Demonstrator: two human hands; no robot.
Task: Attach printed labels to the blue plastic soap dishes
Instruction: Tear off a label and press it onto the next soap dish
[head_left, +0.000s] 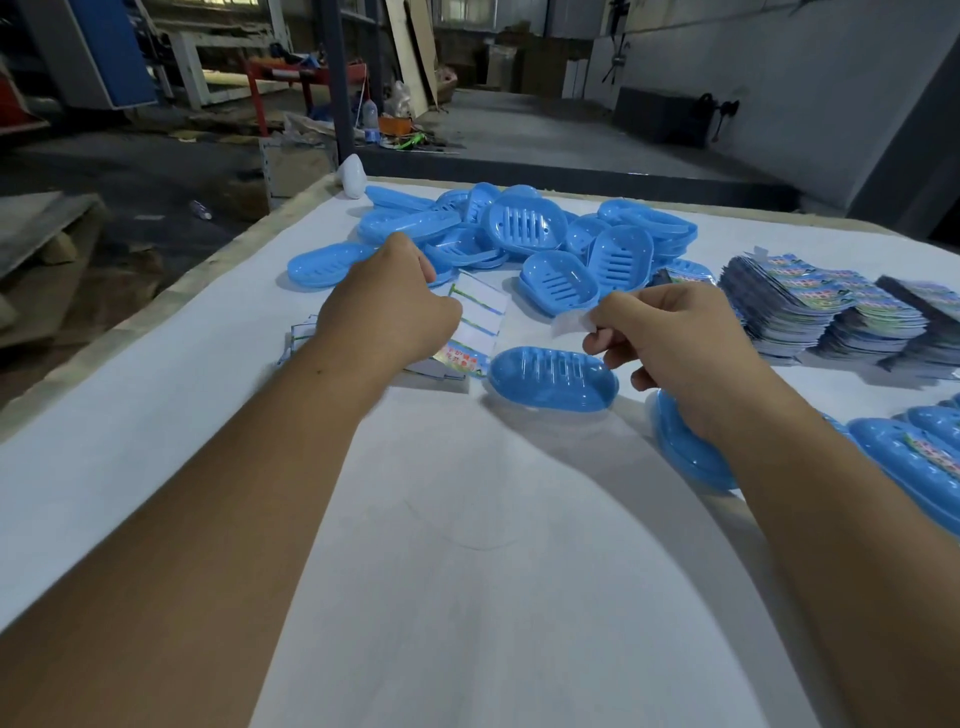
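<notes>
Blue slotted soap dishes (524, 226); white table cover (467, 545).

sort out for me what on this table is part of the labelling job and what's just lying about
Part of the job:
- left hand holding the label sheet
- right hand pinching a peeled strip
- single soap dish between the hands
- pile of unlabelled dishes
- stacks of printed labels
- labelled dishes

Lying about:
- white object at the table's far corner
- floor clutter beyond
</notes>
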